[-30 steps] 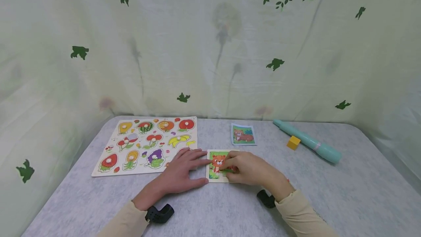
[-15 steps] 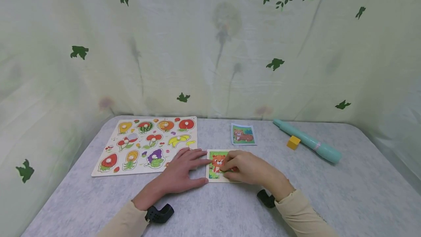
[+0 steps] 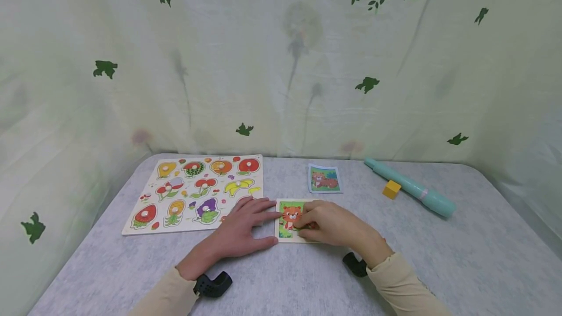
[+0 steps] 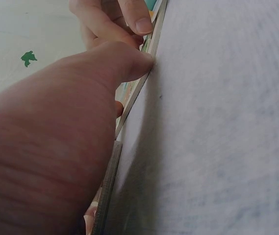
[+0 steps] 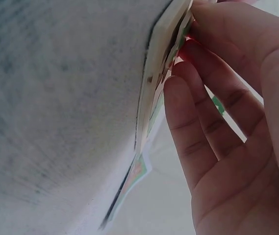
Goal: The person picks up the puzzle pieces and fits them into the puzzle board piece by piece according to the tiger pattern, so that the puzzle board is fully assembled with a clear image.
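Note:
In the head view a small wooden jigsaw board (image 3: 285, 239) with an orange cartoon tiger-like animal lies flat before me. My left hand (image 3: 241, 230) rests at its left edge, fingers spread and fairly straight, thumb and index finger touching the rim. Over the board's right part, my right hand (image 3: 331, 223) pinches a thin puzzle piece (image 5: 177, 44) between thumb and fingers. That piece sits tilted against the board in the right wrist view; from the head it is mostly hidden under the fingers, as is the board's right half.
A fruit peg puzzle board (image 3: 186, 226) lies at the left, partly under my left fingers. Behind the jigsaw is a small picture card (image 3: 325, 180). At the right are a yellow block (image 3: 391, 189) and a teal tube-shaped object (image 3: 412, 191). A printed curtain hangs behind the table.
The right hand's fingers have shifted slightly over the board and now cover more of its lower right part. My left hand has stayed in place.

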Motion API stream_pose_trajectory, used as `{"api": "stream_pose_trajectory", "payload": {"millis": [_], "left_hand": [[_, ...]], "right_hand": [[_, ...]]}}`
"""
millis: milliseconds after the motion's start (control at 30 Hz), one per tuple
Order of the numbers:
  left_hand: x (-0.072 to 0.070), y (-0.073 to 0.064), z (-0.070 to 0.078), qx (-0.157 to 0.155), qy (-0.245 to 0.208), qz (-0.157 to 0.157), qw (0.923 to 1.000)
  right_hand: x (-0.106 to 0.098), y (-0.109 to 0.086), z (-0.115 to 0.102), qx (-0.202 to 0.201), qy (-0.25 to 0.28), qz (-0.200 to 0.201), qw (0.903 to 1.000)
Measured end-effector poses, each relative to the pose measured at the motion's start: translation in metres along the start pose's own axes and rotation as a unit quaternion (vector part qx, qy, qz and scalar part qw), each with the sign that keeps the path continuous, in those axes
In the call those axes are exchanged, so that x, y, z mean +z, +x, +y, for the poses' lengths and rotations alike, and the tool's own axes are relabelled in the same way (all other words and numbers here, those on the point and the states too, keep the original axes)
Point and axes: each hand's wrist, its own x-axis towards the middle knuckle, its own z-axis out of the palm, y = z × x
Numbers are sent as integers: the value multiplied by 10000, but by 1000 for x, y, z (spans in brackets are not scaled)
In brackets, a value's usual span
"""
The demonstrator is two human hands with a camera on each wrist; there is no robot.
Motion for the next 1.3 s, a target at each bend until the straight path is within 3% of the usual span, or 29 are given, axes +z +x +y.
{"api": "stream_pose_trajectory", "payload": {"millis": [900,1300], "left_hand": [[1,0,-1,-31,-44,-15,10000],[3,0,-3,101,-46,102,9999]], "right_hand": [[0,0,3,-152,38,31,9999],[-1,1,4,-211,16,20,9998]]}}
